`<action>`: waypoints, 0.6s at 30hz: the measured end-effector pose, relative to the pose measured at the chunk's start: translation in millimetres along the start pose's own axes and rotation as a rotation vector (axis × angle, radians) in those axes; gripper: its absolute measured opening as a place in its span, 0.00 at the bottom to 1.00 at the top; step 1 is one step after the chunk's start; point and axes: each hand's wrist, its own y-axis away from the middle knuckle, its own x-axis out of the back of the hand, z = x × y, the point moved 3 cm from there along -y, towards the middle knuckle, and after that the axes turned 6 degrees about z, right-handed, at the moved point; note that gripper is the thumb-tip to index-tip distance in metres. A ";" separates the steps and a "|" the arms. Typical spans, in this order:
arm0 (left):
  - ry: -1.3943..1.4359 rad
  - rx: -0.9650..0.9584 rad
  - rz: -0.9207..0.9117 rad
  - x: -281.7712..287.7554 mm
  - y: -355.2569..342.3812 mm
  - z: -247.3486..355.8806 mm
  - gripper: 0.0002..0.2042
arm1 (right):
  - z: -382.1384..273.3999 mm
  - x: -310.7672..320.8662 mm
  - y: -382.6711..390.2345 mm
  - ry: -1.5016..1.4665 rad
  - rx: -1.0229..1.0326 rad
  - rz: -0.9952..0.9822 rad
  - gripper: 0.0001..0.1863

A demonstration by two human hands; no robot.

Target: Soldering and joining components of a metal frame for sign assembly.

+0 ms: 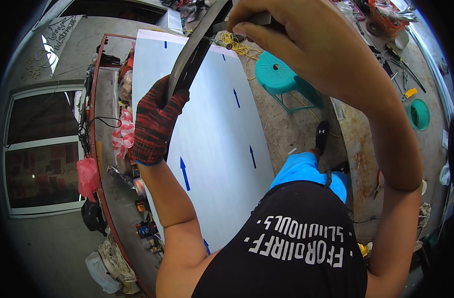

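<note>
Above the white sheet [207,134], the gloved left hand [155,121] is clenched around a long dark metal bar [194,52] (likely stiff, heavyish, best gripped mid-length), while the bare right hand [291,35] pinches its upper end.

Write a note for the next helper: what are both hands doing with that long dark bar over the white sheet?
Left hand: in a red and black knit glove, closed around the long dark bar, which it holds tilted above the sheet.
Right hand: bare, fingers pinched on a small tool at the bar's upper end; what kind of tool is too hidden to tell.
White sheet with blue arrows: lies flat on the workbench, under the bar.
Teal stool: stands on the floor to the right of the sheet.
Done: bar is gripped and lifted off the sheet.
Left: cannot tell from this view; keep both grips steady.
</note>
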 end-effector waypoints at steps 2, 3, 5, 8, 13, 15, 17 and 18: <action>0.002 0.003 0.001 -0.2 0.3 1.7 0.25 | -1.4 1.3 0.5 -0.020 -0.014 0.001 0.14; 0.003 0.007 0.001 -0.6 0.3 2.7 0.25 | -1.4 1.6 0.7 -0.039 -0.029 0.002 0.13; 0.004 0.002 -0.001 -1.7 0.6 5.2 0.25 | -0.7 -1.0 0.5 0.006 -0.014 0.025 0.13; 0.006 -0.007 -0.003 -2.3 -0.2 3.9 0.24 | 2.9 -3.1 1.8 0.021 0.025 0.066 0.13; 0.013 -0.010 -0.001 -3.2 -0.6 6.2 0.24 | 6.4 -1.0 0.9 0.000 0.042 0.053 0.13; -0.003 -0.003 0.009 -2.8 -1.0 5.4 0.24 | 8.4 -1.4 1.7 0.010 0.072 0.077 0.13; -0.004 -0.004 0.008 -2.7 -1.1 5.0 0.24 | 5.2 2.0 1.1 -0.009 0.045 0.054 0.13; -0.004 -0.005 0.008 -2.6 -1.4 4.7 0.25 | 4.4 3.1 0.7 -0.028 0.017 0.030 0.13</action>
